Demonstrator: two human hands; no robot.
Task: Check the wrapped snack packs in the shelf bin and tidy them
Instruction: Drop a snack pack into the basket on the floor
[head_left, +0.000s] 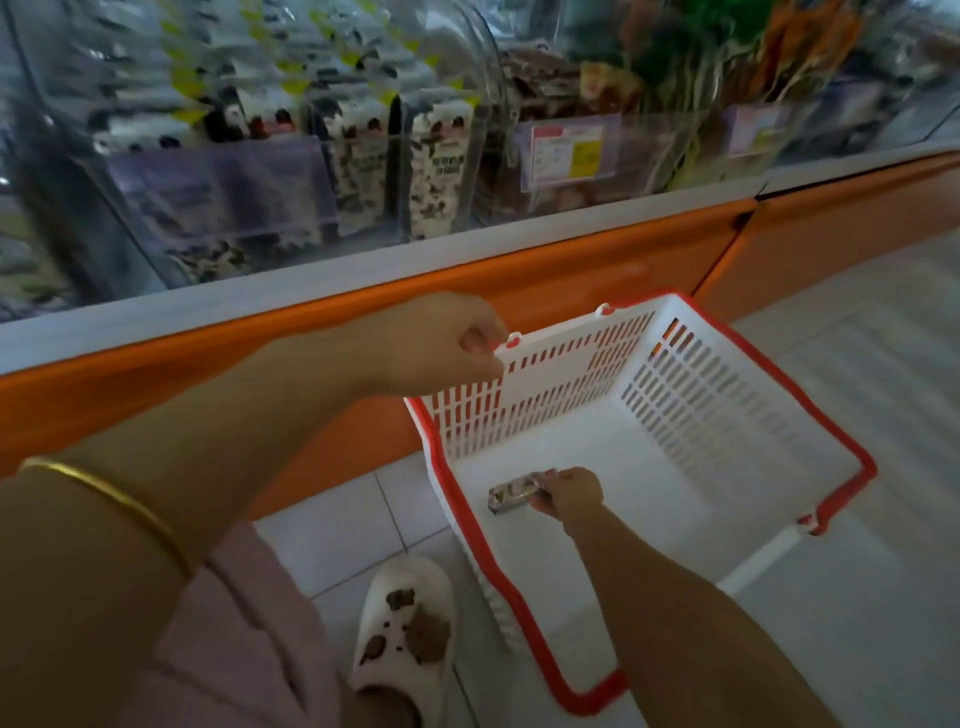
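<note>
- Evidently early in the job: one small wrapped snack pack held low inside a white slotted basket, just above its bare floor; no other pack seen in there.
- Right hand pictured with fingers pinched shut on one end of that pack, the rest of it sticking out to the left.
- Left hand curled closed on the basket's near top corner, tilting the open side up toward the camera.
- Shelf bins behind clear, curved fronts looked crowded with upright black-and-white printed packs; most of the checking and straightening judged undone.
- Blurred, so print and order of the packs impossible to read.
- Basket: hard moulded plastic, rectangular, red rim and handle, walls pierced by rows of slots.
- Pack: short, flat, glossy wrapper, likely crinkly and light.
- Shelf edge smooth orange under a pale strip; tiled floor below.
</note>
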